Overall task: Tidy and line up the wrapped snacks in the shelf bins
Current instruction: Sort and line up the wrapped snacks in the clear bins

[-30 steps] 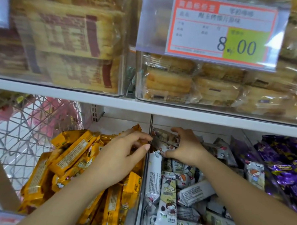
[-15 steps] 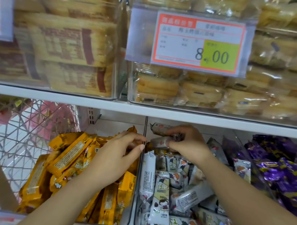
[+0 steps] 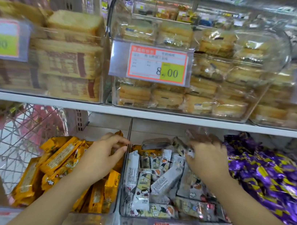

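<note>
**Jumbled white packs, right hand at the bin's back**

At lower centre the white-wrapped snacks [image 3: 164, 181] lie crisscross in the middle bin [image 3: 134, 223]. Farther up, the left hand [image 3: 105, 156] curls beside the divider [image 3: 129, 128], its grip unclear. The right hand [image 3: 208, 159], nearer the muddle, pinches a white pack [image 3: 189, 153] lying crosswise under its fingertips.

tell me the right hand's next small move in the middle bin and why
Probably lay the packet that the right hand pinches straight beside the lined-up packets at the left of the bin. The loose packets elsewhere lie crossed, so that row is the one to extend.
</note>
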Available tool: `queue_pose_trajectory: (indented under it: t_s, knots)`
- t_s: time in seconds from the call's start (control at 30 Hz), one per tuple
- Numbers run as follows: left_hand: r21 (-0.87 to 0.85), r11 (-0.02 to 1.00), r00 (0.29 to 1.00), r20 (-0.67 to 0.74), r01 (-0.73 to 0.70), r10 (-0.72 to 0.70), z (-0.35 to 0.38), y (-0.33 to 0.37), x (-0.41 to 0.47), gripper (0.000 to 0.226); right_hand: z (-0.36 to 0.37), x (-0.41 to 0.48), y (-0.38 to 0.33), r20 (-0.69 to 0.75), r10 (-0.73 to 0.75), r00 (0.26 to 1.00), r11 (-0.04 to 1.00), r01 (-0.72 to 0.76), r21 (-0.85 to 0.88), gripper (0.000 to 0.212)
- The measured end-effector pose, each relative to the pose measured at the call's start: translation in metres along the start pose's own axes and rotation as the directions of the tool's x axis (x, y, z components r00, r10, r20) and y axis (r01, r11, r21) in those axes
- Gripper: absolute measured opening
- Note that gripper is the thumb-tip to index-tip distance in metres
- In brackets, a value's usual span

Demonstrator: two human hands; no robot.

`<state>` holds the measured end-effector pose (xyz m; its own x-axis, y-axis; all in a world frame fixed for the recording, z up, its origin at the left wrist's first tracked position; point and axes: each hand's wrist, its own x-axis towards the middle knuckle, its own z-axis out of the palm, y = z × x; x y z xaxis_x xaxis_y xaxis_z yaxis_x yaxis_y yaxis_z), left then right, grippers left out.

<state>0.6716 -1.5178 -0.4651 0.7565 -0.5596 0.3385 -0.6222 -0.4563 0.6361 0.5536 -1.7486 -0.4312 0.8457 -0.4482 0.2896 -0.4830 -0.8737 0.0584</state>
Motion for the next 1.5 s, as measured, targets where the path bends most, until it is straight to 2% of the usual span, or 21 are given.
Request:
queue_pose_trajectory:
  t_s: [0.1,0.17,0.27,0.37,0.47,0.57,0.7,0.87,0.97,1.07,1.13,1.2,1.27,1.33,1.5]
  knots:
    - [-0.011,1.0,1.0,-0.007,-0.017,0.017,-0.003,-0.002,-0.003,0.019,-0.006,0.007,-0.017,-0.064,-0.124,0.99,0.989,0.128,0.071,0.032]
    - [-0.029,0.999,1.0,-0.015,-0.02,0.019,-0.003,-0.004,-0.004,0.02,-0.006,0.016,-0.032,0.018,-0.213,0.977,0.949,0.203,0.24,0.031]
    - [-0.034,0.999,0.999,-0.036,-0.033,0.032,-0.004,-0.007,-0.005,0.02,0.007,0.038,-0.058,0.186,-0.377,0.907,0.845,0.255,0.47,0.04]
    - [-0.093,0.995,0.999,-0.031,-0.018,0.016,-0.006,-0.007,-0.004,0.021,0.033,0.068,-0.081,0.268,-0.444,0.855,0.784,0.225,0.579,0.048]
    - [-0.094,0.995,0.999,-0.037,-0.027,0.024,-0.006,-0.011,-0.001,0.022,0.06,0.094,-0.09,0.329,-0.454,0.828,0.798,0.214,0.563,0.049]
    - [-0.085,0.996,0.999,-0.03,-0.041,0.038,-0.005,-0.017,0.001,0.022,0.08,0.108,-0.092,0.339,-0.475,0.812,0.825,0.277,0.492,0.048]
    - [-0.081,0.996,0.999,-0.009,-0.047,0.046,-0.002,-0.022,0.003,0.022,0.097,0.115,-0.102,0.324,-0.494,0.806,0.859,0.395,0.327,0.045]
    - [-0.105,0.994,0.999,-0.001,-0.034,0.034,-0.001,-0.022,0.003,0.022,0.106,0.112,-0.105,0.402,-0.52,0.754,0.842,0.53,0.096,0.033]
    - [-0.112,0.993,0.999,0.01,-0.029,0.03,-0.002,-0.02,0.002,0.022,0.105,0.111,-0.102,0.342,-0.533,0.774,0.838,0.54,0.083,0.023]
    - [-0.139,0.99,1.0,0.025,-0.009,0.012,-0.005,-0.019,0.002,0.022,0.086,0.113,-0.092,0.253,-0.452,0.855,0.859,0.341,0.382,0.019]
    - [-0.114,0.993,1.0,0.01,-0.005,0.006,-0.007,-0.017,0.003,0.021,0.067,0.109,-0.083,0.237,-0.382,0.893,0.795,0.186,0.577,0.018]
    - [-0.073,0.997,1.0,-0.005,0.008,-0.008,-0.01,-0.014,0.005,0.022,0.049,0.099,-0.073,0.214,-0.308,0.927,0.753,0.1,0.651,0.02]
    - [-0.052,0.999,1.0,-0.015,0.007,-0.007,-0.012,-0.008,0.004,0.025,0.033,0.078,-0.065,0.138,-0.271,0.953,0.743,0.116,0.659,0.021]
    - [-0.027,0.999,0.998,-0.052,-0.031,0.029,-0.013,-0.001,0.001,0.03,0.018,0.053,-0.059,0.007,-0.281,0.96,0.693,0.198,0.693,0.022]
    - [0.049,0.988,0.989,-0.027,-0.146,0.148,-0.013,0.019,-0.016,0.051,-0.017,-0.009,-0.058,-0.182,-0.328,0.927,0.5,0.334,0.799,0.028]
